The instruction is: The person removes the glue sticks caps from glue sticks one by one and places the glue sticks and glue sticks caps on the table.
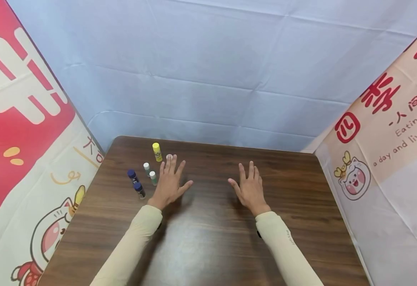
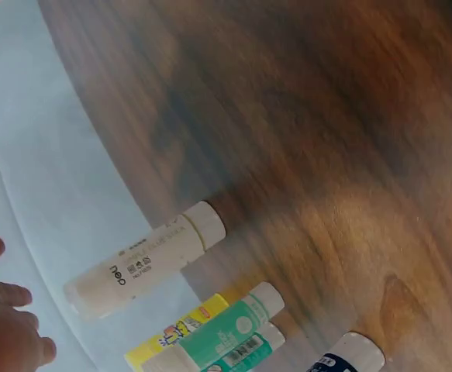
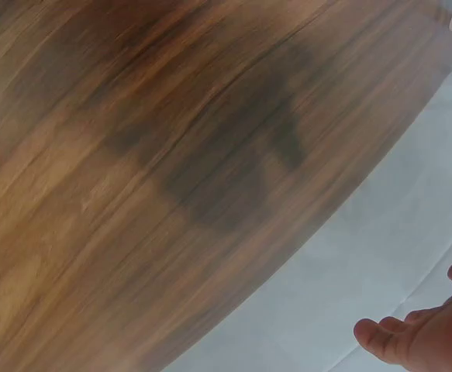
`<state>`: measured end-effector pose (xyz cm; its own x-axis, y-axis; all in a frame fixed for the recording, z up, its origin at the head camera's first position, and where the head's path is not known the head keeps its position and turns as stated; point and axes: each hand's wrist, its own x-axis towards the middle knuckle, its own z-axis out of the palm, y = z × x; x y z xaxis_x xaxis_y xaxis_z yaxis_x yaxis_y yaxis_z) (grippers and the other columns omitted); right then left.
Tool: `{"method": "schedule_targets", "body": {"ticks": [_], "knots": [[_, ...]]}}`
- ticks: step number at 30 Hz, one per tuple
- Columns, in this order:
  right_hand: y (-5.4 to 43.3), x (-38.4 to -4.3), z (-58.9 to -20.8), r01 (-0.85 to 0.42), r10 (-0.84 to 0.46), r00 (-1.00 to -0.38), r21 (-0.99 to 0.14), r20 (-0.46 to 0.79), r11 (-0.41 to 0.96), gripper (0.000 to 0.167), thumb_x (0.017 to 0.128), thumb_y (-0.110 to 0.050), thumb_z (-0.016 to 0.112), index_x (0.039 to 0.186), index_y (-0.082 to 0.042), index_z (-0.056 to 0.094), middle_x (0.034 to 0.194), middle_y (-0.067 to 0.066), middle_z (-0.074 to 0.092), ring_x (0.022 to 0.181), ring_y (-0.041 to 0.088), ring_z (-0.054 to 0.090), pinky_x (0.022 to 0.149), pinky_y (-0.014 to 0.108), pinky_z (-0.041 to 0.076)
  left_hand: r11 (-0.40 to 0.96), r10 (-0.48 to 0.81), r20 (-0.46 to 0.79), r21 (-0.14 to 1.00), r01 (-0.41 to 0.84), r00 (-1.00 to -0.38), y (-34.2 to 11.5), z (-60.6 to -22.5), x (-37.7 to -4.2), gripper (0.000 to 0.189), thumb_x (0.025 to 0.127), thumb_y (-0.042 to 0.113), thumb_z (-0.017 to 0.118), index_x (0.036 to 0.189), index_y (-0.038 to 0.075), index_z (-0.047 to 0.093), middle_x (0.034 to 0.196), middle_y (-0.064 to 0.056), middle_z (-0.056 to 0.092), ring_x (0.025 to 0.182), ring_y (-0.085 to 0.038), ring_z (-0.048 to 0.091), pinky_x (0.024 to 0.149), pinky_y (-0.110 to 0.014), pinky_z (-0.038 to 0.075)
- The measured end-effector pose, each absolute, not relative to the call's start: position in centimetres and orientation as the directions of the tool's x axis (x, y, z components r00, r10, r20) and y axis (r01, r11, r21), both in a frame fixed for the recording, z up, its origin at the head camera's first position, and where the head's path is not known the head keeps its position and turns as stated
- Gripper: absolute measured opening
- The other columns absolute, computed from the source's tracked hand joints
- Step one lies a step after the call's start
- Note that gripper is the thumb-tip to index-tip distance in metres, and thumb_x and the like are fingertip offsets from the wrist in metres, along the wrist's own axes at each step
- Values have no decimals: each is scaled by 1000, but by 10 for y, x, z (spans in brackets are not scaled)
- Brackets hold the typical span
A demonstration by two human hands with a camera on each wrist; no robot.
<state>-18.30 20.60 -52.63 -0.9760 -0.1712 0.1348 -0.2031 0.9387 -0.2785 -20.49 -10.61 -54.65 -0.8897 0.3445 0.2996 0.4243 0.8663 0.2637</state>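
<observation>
1. Nothing is gripped. Left hand [image 1: 169,180] and right hand [image 1: 250,188] are held flat over the wooden table [image 1: 208,238], fingers spread and straight, palms down.
2. Nearest items to the left hand: upright glue sticks at its fingertips and outer side. A white glue stick [image 1: 169,157] is seen just past the fingertips; contact cannot be told.
3. Beside it: a yellow glue stick [image 1: 156,151], two green glue sticks [image 1: 149,173], two blue-capped glue sticks [image 1: 136,183], all close together.
4. Right hand is well apart from the cluster, over bare wood.
5. Judgement: a stick is best pinched at mid-body, approached from above, so neighbours are not toppled.
6. Printed cloth walls [image 1: 22,119] are seen around the table.
</observation>
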Motion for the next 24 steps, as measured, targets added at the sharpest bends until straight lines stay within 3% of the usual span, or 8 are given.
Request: {"method": "schedule_targets", "body": {"ticks": [5,10,17,24], "knots": [[198,-182,-525,-205,-172,-976,-304,132,930,78,98,-56,38,153,-6,16,155,31,4,138,50,17,103,64,27,850,298,402,302,433,-866,-103,-548,-199,77,90,52,55,147,3,36,153,-28,21,142,-44,12,112,-59,10],[188,-182,-525,-219,-186,-974,-318,132,922,80,98,-56,42,154,-7,13,155,30,6,131,51,31,96,63,37,814,174,572,375,445,-802,-99,-552,-194,69,81,27,73,137,-4,45,141,-30,40,133,-45,33,107,-59,24],[170,-182,-523,-265,-206,-958,-342,200,902,76,97,-49,49,152,-4,21,153,31,13,128,51,35,92,62,41,745,-18,660,510,430,-751,-94,-559,-186,60,79,14,71,131,-5,49,135,-25,49,125,-39,43,106,-51,30],[150,-179,-523,-288,-231,-954,-377,189,880,75,97,-47,51,152,-6,22,154,29,15,128,49,37,92,61,42,689,-232,611,653,316,-757,-87,-561,-176,55,75,3,73,125,-6,52,127,-27,53,116,-42,48,100,-53,34]]}}
